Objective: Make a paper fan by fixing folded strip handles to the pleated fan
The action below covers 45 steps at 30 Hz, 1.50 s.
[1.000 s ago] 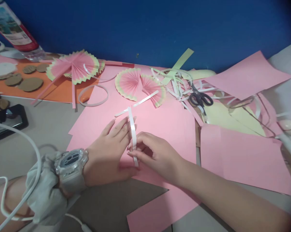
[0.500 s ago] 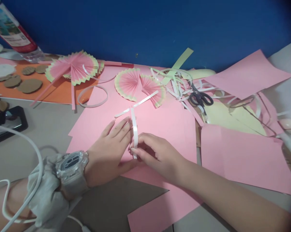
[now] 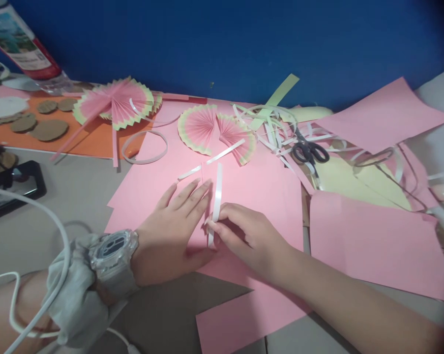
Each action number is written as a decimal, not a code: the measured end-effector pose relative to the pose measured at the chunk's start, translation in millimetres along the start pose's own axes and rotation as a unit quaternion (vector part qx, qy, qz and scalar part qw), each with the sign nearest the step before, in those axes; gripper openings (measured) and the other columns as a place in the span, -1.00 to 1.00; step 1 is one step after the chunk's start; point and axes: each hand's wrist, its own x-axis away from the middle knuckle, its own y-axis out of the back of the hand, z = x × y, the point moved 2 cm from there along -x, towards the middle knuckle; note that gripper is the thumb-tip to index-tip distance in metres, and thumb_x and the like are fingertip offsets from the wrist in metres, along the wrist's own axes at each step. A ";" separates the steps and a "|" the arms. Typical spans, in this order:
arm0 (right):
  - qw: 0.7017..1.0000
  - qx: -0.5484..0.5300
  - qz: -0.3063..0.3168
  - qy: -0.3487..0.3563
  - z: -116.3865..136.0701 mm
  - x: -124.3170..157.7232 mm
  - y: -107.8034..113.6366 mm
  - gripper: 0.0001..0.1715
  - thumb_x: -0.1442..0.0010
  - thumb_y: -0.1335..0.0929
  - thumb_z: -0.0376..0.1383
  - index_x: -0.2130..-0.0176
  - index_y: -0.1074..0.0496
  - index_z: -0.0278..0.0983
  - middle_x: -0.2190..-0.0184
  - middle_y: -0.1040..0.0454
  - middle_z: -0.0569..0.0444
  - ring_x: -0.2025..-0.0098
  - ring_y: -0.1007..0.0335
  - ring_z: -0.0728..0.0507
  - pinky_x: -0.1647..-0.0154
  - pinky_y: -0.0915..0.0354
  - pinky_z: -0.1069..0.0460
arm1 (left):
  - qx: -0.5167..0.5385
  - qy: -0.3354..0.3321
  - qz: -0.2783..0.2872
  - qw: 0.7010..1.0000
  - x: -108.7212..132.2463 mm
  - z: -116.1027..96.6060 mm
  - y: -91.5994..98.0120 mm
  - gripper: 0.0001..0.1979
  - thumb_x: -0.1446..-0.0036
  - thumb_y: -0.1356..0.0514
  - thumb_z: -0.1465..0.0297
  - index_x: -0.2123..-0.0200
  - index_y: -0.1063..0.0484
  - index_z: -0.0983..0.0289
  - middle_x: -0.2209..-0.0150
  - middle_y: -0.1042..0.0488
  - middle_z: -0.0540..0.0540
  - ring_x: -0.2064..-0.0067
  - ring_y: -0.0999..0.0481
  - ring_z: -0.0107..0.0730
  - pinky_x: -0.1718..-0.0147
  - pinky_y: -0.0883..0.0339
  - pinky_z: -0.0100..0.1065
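Note:
Between the thumb and forefinger of my right hand [image 3: 246, 233] is a narrow, glossy white strip [image 3: 217, 191], pinched near its lower end and standing up at a slight lean. My left hand [image 3: 173, 223] lies flat on a sheet of pink paper [image 3: 269, 211], fingers stretched out. Along its fingertips runs a thin pink paper strip [image 3: 203, 172], mostly hidden by the hand. Just beyond the fingers lie a short white strip [image 3: 189, 172] and a longer white strip [image 3: 226, 151]. Two pink folded fans with pale green edges, a left fan [image 3: 197, 129] and a right fan [image 3: 238, 137], rest behind them.
Black-handled scissors [image 3: 310, 152] lie by a tangle of paper strips [image 3: 271, 123]. A finished-looking pleated fan [image 3: 114, 103], cardboard discs [image 3: 50, 130], a bottle [image 3: 26, 49] and a phone [image 3: 15, 189] are on the left. A white cable [image 3: 61, 236] crosses my left forearm.
My right hand has shifted slightly right with the white strip, which now stands apart from the thin pink strip beside my left fingers. My left hand stays flat; the view has shifted a little.

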 end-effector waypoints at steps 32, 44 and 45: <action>0.993 0.090 -0.050 0.060 -1.3 -1.4 0.1 -0.79 -0.30 -0.25 -0.38 0.41 -0.29 -0.25 0.44 -0.36 0.13 0.35 -0.31 -0.04 0.29 -0.23 0.09 | -0.013 -0.011 -0.006 1.000 -0.6 1.0 -1.0 -0.13 -0.10 -0.04 -0.04 -0.30 0.01 0.43 -0.34 0.02 0.30 -0.36 0.10 0.02 -0.27 0.26 0.07; 0.990 0.098 -0.026 0.096 -4.4 -9.1 1.0 -0.90 -0.28 -0.29 -0.37 0.30 -0.39 -0.24 0.33 -0.48 0.12 0.23 -0.33 -0.08 0.16 -0.23 0.04 | -0.011 -0.015 -0.021 1.000 -0.1 1.1 -2.2 -0.12 -0.08 -0.05 -0.06 -0.28 -0.03 0.45 -0.29 -0.12 0.37 -0.35 0.05 0.03 -0.26 0.22 0.08; 0.991 0.096 -0.025 0.094 -4.7 -9.1 0.7 -0.91 -0.28 -0.29 -0.37 0.28 -0.39 -0.24 0.32 -0.48 0.13 0.22 -0.33 -0.08 0.16 -0.23 0.04 | -0.010 -0.012 -0.026 1.000 -0.1 1.1 -2.3 -0.11 -0.07 -0.06 -0.06 -0.28 -0.03 0.45 -0.29 -0.12 0.37 -0.35 0.05 0.03 -0.26 0.23 0.08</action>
